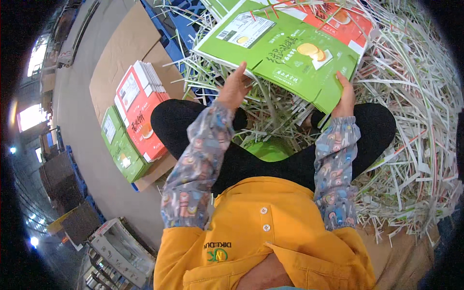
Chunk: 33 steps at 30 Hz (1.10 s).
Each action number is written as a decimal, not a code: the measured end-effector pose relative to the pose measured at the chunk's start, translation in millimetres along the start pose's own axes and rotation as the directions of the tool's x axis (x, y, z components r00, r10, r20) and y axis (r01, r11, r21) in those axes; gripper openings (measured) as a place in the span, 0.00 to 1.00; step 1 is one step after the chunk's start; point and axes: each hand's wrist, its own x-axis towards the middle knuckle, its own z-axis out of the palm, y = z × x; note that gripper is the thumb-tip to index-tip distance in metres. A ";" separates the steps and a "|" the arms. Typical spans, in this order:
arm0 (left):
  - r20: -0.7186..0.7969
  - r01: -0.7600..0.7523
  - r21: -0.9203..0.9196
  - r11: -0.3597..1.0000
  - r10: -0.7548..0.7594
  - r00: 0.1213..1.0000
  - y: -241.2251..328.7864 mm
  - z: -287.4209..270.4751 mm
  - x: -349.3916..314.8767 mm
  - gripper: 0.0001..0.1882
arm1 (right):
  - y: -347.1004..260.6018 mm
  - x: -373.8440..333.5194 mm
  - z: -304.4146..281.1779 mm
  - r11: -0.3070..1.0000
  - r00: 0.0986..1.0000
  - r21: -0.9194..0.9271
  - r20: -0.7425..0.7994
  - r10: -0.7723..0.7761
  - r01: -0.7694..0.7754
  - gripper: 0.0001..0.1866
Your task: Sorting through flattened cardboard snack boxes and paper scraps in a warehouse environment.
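Observation:
In front of me lie flat green printed cartons (290, 58), tilted, with a picture of round pastries and a white label panel. My right hand (344, 99) grips their near right corner, thumb on top and fingers underneath. My left hand (233, 89) is open beside the near left edge, thumb up against the border and fingers apart. Red flat printed cartons (333, 20) lie at the far side, partly covered by paper strips. Between my crossed legs shows a bright green surface (268, 150), mostly hidden, its kind unclear.
Shredded paper strips (411, 125) heap up on the right and under the cartons. To the left, stacks of red cartons (141, 113) and green cartons (121, 145) sit on brown cardboard (123, 48). A blue pallet edge (166, 29) shows beside it. A white crate (121, 251) stands lower left.

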 end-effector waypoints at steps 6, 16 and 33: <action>0.021 -0.138 -0.155 0.978 0.143 0.990 -19.5 33.5 -0.9 0.16 | 1.2 1.8 -3.5 0.998 0.999 0.047 0.020 0.042 -0.043 0.19; 0.250 -0.327 0.702 0.633 0.211 0.945 22.1 5.5 -17.0 0.09 | -7.1 3.4 -10.3 0.988 0.991 0.090 0.069 0.116 -0.122 0.17; -0.121 0.229 0.925 -0.303 0.335 0.934 171.8 -292.5 -19.2 0.14 | -21.4 3.3 1.4 0.985 0.989 0.159 0.145 0.043 -0.066 0.18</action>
